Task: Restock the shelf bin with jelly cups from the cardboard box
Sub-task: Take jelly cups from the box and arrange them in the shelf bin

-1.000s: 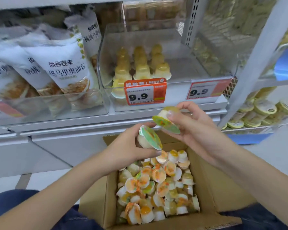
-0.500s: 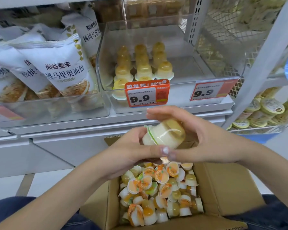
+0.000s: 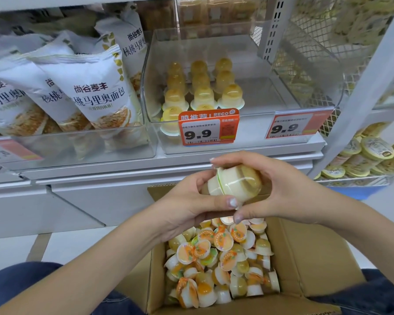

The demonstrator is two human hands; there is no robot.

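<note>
I see the left hand (image 3: pixel 191 201) and the right hand (image 3: pixel 280 189) meeting above the far edge of the cardboard box (image 3: pixel 316 258), and together they hold two jelly cups (image 3: pixel 232 184) pressed lid to lid, lying on their side. The left fingers wrap the pale cup from below with the thumb under it, and the right fingers close over the cup with the amber dome. The box is full of loose jelly cups (image 3: pixel 218 258) with orange printed lids. On the shelf above, the clear shelf bin (image 3: pixel 271 123) carries rows of upright cups (image 3: pixel 200 87) at its left side, while its right side is bare. On its front edge an orange price tag (image 3: pixel 208 127) reads "RECO" and "9.9"; a second tag (image 3: pixel 291 127) at the right front corner also reads "9.9". In the left bin stand white bread bags (image 3: pixel 93 92) with Chinese writing.
</note>
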